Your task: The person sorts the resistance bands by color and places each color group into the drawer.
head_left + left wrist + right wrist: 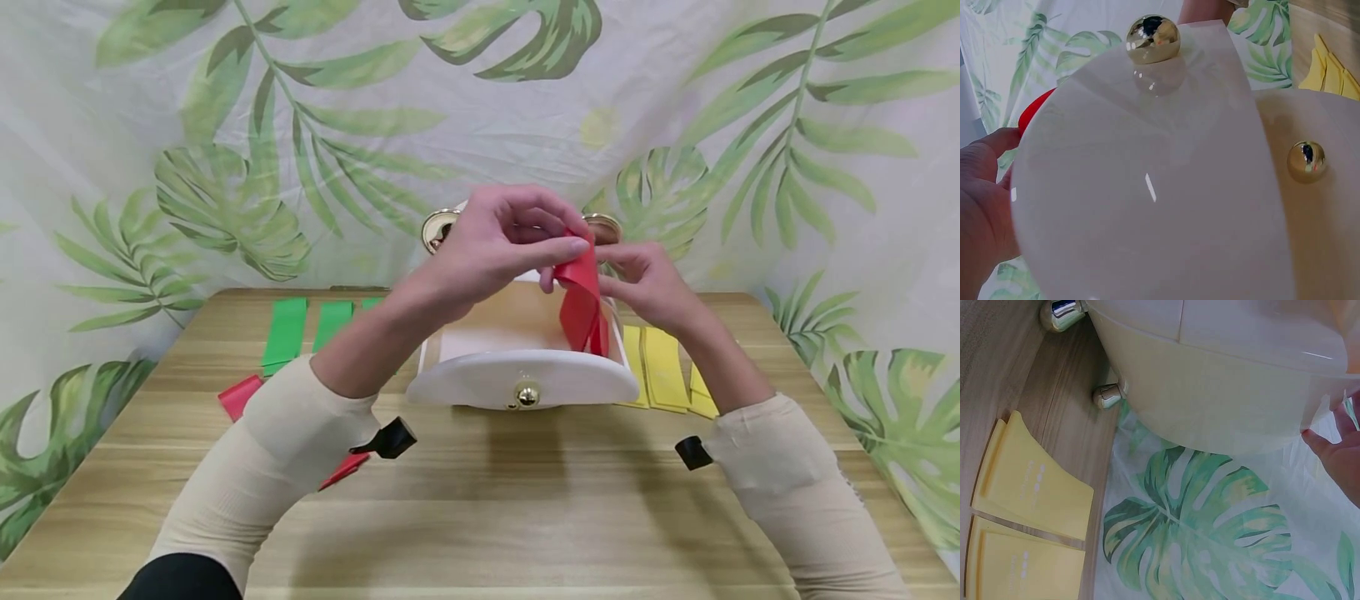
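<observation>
In the head view my left hand pinches a red flat elastic band between thumb and fingers. The band hangs as a loop over the right side of an open white drawer with a gold knob, its lower end inside. My right hand is close against the band's right side; its fingertips are hidden behind the band and, in the right wrist view, partly by the white box. In the left wrist view the drawer's white front covers most of the band and the left fingertips.
Green bands lie on the table's left side, red bands near my left forearm. Folded yellow bands lie right of the box. Gold-rimmed round parts top the box, and gold feet carry it. A leaf-patterned cloth hangs behind.
</observation>
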Demonstrator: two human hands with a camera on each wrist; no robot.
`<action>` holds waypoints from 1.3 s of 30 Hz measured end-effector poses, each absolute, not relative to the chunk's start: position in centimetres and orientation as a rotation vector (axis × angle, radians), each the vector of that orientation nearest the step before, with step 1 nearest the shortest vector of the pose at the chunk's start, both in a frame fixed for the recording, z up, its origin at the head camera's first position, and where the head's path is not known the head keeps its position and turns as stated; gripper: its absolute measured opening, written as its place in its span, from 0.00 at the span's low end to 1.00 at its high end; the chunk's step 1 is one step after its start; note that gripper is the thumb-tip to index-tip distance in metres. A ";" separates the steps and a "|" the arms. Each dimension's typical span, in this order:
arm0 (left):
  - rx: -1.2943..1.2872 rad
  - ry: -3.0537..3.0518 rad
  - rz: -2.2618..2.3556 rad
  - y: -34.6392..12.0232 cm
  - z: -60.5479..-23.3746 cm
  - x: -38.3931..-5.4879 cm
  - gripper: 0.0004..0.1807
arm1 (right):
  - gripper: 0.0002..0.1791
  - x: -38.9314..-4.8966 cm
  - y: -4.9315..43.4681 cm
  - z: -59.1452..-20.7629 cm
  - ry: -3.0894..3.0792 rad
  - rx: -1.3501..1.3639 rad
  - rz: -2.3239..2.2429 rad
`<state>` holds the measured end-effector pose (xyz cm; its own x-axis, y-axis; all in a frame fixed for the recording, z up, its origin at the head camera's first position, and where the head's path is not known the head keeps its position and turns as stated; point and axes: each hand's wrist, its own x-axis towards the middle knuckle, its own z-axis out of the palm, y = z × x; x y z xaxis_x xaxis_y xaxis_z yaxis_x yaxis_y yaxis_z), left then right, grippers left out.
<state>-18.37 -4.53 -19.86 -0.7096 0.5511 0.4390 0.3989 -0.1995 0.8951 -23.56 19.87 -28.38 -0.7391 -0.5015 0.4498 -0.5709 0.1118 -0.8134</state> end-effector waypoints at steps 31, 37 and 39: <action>0.953 2.161 1.755 -7.7 -22.2 -17.8 0.08 | 0.19 -23.3 19.4 -28.0 -2.367 1.025 1.702; 0.892 2.219 1.706 -9.6 -23.2 -17.4 0.09 | 0.19 -23.2 19.3 -27.9 -2.362 1.011 1.694; 0.864 2.230 1.695 -10.0 -23.4 -17.3 0.09 | 0.19 -23.2 19.3 -28.0 -2.360 1.000 1.701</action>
<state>-17.29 -10.03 -23.37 -0.8059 0.5646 0.1781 0.3228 0.1669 0.9316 -23.20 19.30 -28.00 -0.7867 -0.4624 0.4091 -0.5343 0.1779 -0.8264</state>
